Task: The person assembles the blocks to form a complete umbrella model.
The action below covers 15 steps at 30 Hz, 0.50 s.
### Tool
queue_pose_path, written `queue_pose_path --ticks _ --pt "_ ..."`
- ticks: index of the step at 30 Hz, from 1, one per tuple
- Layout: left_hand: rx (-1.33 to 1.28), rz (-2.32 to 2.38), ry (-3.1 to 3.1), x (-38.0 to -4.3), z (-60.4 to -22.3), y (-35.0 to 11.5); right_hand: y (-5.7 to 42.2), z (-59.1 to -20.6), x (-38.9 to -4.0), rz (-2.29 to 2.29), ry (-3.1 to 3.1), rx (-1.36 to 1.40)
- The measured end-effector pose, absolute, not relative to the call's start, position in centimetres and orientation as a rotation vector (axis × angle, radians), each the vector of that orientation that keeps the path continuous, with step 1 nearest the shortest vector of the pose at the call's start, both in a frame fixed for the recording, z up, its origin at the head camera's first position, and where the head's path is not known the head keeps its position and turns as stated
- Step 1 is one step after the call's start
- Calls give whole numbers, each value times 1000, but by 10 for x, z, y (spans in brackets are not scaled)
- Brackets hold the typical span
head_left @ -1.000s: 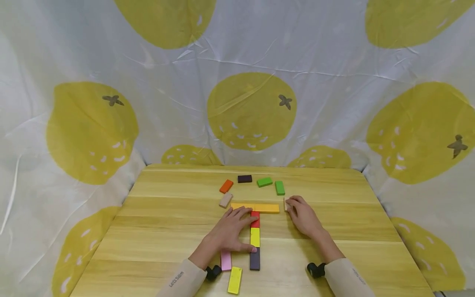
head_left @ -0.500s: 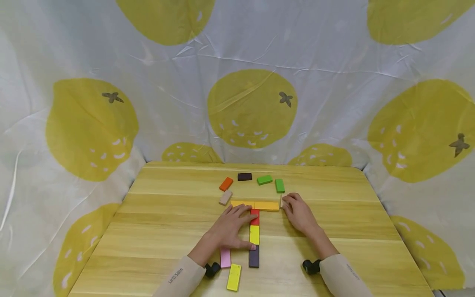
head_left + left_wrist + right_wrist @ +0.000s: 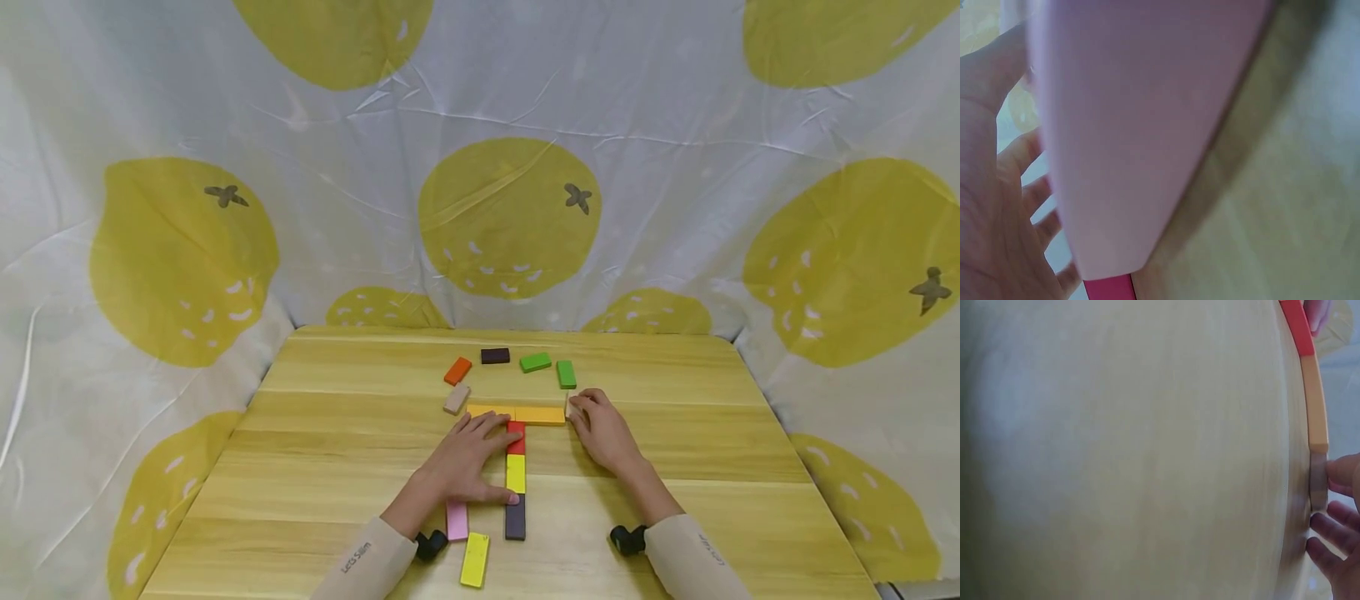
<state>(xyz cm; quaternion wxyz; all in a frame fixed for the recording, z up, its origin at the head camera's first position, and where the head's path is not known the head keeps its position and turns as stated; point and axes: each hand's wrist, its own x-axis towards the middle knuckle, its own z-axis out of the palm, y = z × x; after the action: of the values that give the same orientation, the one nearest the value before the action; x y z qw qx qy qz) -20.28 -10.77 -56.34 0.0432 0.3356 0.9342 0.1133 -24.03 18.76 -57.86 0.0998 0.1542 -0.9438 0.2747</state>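
My left hand (image 3: 468, 462) lies spread over a column of flat blocks. Its thumb touches the dark block (image 3: 515, 518), and its fingertips reach the red block (image 3: 517, 438) and the orange row (image 3: 540, 416). Between red and dark sits a yellow block (image 3: 516, 473). At the row's right end my right hand (image 3: 609, 432) pinches a plain wood block (image 3: 572, 407). In the right wrist view this block (image 3: 1319, 480) meets the end of an orange block (image 3: 1315, 403). A pink block (image 3: 1141, 125) fills much of the left wrist view.
Behind the row lie a tan block (image 3: 457, 398), an orange-red block (image 3: 457, 371), a dark block (image 3: 495, 356) and two green blocks (image 3: 536, 362). A loose yellow block (image 3: 474, 560) is near the table's (image 3: 300, 500) front. Lemon-printed cloth (image 3: 337, 217) hangs behind.
My right hand has moved slightly left with the wood block, bringing it up to the orange row's end. The left hand has stayed in place.
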Motion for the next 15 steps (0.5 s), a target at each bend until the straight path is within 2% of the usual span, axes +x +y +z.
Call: queue_pose_path --ticks 15 --pt "1009 333 2848 -202 -561 -107 186 -574 -237 846 -2824 464"
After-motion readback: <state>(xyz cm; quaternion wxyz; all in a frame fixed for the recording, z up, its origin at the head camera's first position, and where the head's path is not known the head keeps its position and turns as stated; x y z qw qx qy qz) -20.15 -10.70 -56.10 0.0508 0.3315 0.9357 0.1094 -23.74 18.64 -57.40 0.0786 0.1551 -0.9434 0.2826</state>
